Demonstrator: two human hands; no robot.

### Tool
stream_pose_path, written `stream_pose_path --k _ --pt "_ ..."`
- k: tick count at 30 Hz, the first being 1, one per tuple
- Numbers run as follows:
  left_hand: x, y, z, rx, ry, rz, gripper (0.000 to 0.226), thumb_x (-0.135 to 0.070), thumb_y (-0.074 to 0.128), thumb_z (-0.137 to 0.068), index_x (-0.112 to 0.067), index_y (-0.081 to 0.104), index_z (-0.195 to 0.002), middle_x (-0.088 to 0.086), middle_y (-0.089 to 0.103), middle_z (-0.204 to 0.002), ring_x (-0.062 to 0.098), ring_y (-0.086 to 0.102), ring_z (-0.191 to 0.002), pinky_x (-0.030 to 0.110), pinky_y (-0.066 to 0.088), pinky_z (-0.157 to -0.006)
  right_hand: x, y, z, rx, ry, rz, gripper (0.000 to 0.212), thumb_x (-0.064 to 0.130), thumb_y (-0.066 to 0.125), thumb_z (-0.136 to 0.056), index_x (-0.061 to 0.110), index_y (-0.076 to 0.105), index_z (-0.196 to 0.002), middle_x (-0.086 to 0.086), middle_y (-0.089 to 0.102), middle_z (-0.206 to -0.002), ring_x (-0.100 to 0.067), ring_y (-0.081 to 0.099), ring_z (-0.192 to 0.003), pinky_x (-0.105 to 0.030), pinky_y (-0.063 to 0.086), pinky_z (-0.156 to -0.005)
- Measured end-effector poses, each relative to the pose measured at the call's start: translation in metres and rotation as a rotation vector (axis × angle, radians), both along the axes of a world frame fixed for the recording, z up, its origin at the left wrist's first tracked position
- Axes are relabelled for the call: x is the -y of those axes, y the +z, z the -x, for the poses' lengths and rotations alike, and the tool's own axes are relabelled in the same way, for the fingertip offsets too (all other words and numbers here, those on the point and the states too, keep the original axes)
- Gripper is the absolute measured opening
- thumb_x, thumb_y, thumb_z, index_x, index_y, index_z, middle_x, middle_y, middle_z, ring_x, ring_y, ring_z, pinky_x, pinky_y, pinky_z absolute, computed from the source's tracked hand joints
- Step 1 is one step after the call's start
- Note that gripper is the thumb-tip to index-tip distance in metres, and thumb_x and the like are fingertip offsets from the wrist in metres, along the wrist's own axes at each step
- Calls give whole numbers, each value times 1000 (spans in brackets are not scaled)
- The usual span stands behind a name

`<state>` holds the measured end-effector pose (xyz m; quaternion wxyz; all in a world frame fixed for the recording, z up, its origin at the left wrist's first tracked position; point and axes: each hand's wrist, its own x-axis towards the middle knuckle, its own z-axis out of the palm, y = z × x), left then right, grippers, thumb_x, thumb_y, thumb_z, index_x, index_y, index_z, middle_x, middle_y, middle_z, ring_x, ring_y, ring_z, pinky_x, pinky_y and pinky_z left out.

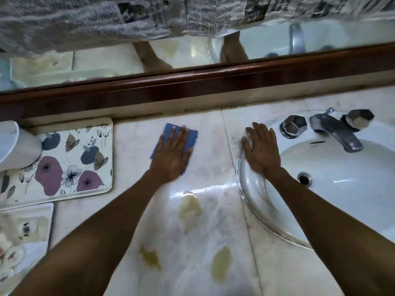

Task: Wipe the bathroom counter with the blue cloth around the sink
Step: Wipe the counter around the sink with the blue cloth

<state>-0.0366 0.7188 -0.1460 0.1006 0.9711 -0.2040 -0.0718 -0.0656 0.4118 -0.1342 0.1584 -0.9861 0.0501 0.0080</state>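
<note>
The left hand [172,154] lies flat with fingers spread on the blue cloth [174,140], pressing it against the pale counter [213,167] well to the left of the sink [320,189]. The right hand [260,149] rests open, palm down, on the sink's left rim, with the faucet [335,132] just to its right. Yellowish stains [189,210] sit on the counter between the two forearms, and a flowered tray [70,159] lies left of the left hand
</note>
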Motion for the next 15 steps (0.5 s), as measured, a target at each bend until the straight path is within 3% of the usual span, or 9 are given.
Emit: stream_pose_path --k 4,6,10,13,15 --pt "49 0 -30 -22 348 -9 65 -49 10 -105 -18 1 -161 1 2 -169 24 -4 -156 52 -2 -125 2 -6 -3 85 -19 27 43 36 33 -101 15 53 -133 -9 46 -150 -28 37 -141 -47 19 -121" --pt "90 -2 -30 -33 370 -1 65 -49 10 -105 -19 1 -161 2 0 -169 25 -5 -156 53 -4 -124 1 -8 -4 128 -28 26 38 32 35 -102 15 56 -128 -9 50 -145 -29 41 -137 -47 22 -119" --pt "133 3 -2 -25 100 -8 60 -47 15 -106 -25 7 -161 0 2 -169 24 -3 -156 55 3 -124 0 -7 -5 159 -53 7 38 28 32 -102 14 59 -124 -9 53 -143 -27 44 -134 -45 22 -119" --pt "92 7 30 8 -163 -13 57 -46 18 -107 -29 9 -161 -4 6 -169 20 -1 -156 50 5 -125 0 -4 -6 171 -70 -21 42 26 27 -101 12 61 -122 -9 55 -141 -27 46 -132 -44 23 -119" --pt "51 5 21 35 -196 -68 56 -47 17 -107 -33 9 -160 -6 7 -169 18 2 -156 49 8 -124 0 -4 -5 175 -74 -37 43 26 26 -101 11 60 -121 -9 56 -140 -27 46 -132 -43 23 -119"
